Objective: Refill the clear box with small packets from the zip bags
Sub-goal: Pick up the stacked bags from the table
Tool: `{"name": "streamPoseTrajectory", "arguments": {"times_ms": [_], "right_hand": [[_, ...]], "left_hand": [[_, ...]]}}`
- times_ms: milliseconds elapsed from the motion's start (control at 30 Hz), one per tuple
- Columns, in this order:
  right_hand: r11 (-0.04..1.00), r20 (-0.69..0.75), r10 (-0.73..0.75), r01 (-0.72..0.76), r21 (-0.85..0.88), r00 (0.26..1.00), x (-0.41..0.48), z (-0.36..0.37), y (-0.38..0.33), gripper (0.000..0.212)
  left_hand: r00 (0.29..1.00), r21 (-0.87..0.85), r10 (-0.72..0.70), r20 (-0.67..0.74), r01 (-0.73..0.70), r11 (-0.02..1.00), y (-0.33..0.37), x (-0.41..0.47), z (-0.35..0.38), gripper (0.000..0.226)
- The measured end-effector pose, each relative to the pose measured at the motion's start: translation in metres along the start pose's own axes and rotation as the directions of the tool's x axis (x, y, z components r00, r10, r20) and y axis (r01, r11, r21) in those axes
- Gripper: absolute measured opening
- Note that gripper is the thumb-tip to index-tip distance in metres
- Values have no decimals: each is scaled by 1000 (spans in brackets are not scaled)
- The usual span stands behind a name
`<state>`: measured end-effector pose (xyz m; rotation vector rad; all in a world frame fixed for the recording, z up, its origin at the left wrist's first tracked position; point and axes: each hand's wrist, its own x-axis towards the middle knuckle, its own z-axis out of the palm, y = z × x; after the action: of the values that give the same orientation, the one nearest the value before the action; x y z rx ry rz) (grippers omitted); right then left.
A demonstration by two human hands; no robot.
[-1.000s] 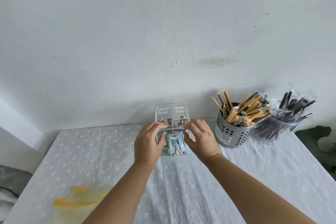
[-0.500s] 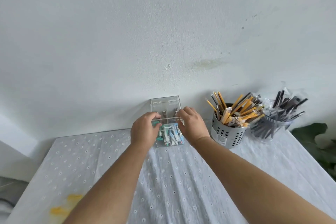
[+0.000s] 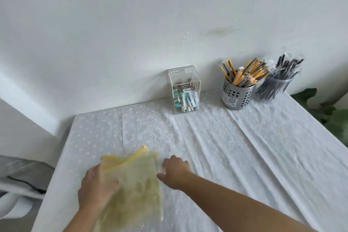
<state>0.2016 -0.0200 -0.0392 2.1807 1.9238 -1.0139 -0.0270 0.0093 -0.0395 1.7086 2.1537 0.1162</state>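
Closest to me, my left hand (image 3: 98, 184) lies on the left side of a yellow zip bag (image 3: 135, 184), palm down. The bag is see-through, and finger shapes show faintly through the plastic, so the fingers seem to be under or inside it while the thumb lies on top. I read that as a grip on the bag, though motion blur smears the edges. The bag rests flat on the white eyelet tablecloth (image 3: 244, 147), its yellow zip strip turned toward the far side.

My right hand (image 3: 176, 170) comes in from the lower right across the cloth, forearm low over the table. Its fingers are curled loosely downward just beside the bag's right edge. It holds nothing, and I cannot tell whether the fingertips touch the plastic.

Beyond both hands lies a wide stretch of creased cloth. Well apart from the bag, at the far edge against the white wall (image 3: 150, 24), stands the clear box (image 3: 185, 91). It is upright, its lid raised at the back, with small teal and blue packets (image 3: 186, 100) standing inside, filling the lower part.

To the right of the box is a perforated metal cup (image 3: 238, 95) packed with wrapped yellow sticks. Just beside that stands a clear cup (image 3: 275, 88) of dark wrapped sticks. Green leaves (image 3: 331, 115) show past the table's right edge.
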Motion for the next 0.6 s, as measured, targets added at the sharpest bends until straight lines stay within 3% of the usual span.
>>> {"name": "streamPoseTrajectory", "arguments": {"times_ms": [67, 167, 300, 333, 467, 600], "right_hand": [[999, -19, 46, -46, 1, 999, -4, 21, -18, 58], [982, -72, 145, -135, 130, 987, -9, 40, -38, 57], [870, -74, 217, -159, 467, 973, -14, 51, -46, 11], [819, -82, 221, -140, 556, 972, -17, 52, -45, 9], [678, -133, 238, -67, 732, 962, -35, 40, -23, 30], [554, -160, 336, -57, 831, 928, -68, 16, 34, 29]], "left_hand": [[999, 9, -51, 11, 51, 999, -22, -6, 4, 93], [997, -124, -72, 15, 74, 990, -32, -14, 14, 107], [1000, -306, -4, 10, 6, 952, -29, -26, 19, 102], [1000, -378, -13, 16, 18, 926, -28, -28, 17, 101], [998, -526, 24, 53, 7, 851, -9, -42, 8, 93], [971, -518, 232, 54, -171, 838, 44, -66, 9, 96]]}}
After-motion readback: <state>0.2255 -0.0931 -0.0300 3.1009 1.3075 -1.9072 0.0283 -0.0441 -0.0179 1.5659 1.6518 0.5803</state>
